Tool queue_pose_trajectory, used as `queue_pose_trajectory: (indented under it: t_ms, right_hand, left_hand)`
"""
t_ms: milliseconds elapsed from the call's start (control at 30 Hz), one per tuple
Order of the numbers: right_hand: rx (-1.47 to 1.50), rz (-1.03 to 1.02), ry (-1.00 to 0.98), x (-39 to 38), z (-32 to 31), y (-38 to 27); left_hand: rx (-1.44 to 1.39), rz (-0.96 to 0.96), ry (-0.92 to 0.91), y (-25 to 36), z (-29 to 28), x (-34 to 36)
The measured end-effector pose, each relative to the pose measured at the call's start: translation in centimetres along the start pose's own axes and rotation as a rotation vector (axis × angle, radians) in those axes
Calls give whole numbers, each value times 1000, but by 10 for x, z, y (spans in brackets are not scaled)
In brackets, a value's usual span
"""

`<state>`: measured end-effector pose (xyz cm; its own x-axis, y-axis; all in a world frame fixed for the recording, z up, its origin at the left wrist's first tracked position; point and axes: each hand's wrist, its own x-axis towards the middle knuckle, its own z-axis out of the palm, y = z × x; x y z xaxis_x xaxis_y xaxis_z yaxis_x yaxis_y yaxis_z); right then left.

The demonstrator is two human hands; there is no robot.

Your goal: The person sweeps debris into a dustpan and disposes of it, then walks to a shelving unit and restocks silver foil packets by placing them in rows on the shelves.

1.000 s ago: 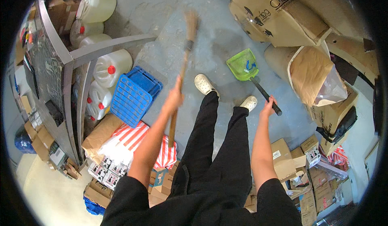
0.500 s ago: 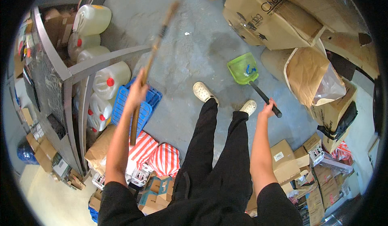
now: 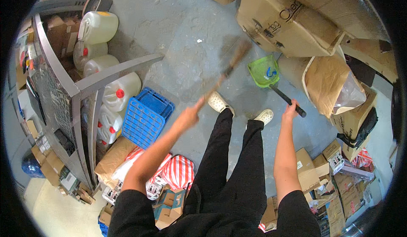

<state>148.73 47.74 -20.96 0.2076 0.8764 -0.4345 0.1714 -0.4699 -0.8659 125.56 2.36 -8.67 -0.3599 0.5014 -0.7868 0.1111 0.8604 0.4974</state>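
The green dustpan (image 3: 259,77) is the container in use: it lies toward the right edge of the floor (image 3: 178,12), and in its shallow pan sits a small curled blue scrap (image 3: 270,72). The fingers of the right hand (image 3: 291,110) are wrapped around its black handle (image 3: 281,94), close to the end. The fingers of the left hand (image 3: 187,118) are closed around the wooden stick of a broom (image 3: 217,85); its blurred bristles are beyond the dustpan's upper left corner, and I cannot tell whether they touch the floor.

Just beside the dustpan, at the floor's right edge, a wide-mouthed beige container (image 3: 293,72) holds brown paper (image 3: 325,82) and clear plastic (image 3: 350,94). Above it stands a large brown carton (image 3: 292,25), its contents hidden.

Along the floor's left edge, pale translucent jugs (image 3: 100,27) stand by a grey metal frame (image 3: 121,70), several with red caps; how full they are cannot be told. Near the frame's lower corner is a blue gridded crate (image 3: 143,122), its inside too unclear to read. Below the crate, red-and-white striped bags (image 3: 178,171) bulge with unseen contents, touching small cartons (image 3: 168,211) at the floor's near edge.
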Motion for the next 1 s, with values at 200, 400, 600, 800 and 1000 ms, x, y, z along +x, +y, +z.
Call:
queue_pose_trajectory:
  t_ms: [200, 400, 600, 800, 1000]
  right_hand:
    - [-25, 39, -52, 9, -3, -1]
    - [18, -3, -71, 0, -9, 2]
    - [20, 23, -73, -5, -6, 2]
    - [-15, 32, -52, -1, -7, 1]
    - [-54, -31, -78, -24, -15, -6]
  left_hand:
    - [-129, 90, -63, 15, -49, -125]
    - [-12, 20, 254, -14, -142, -81]
    - [27, -164, 230, 0, -101, 54]
    - [-115, 66, -133, 11, 23, -62]
    - [-185, -43, -125, 49, -30, -190]
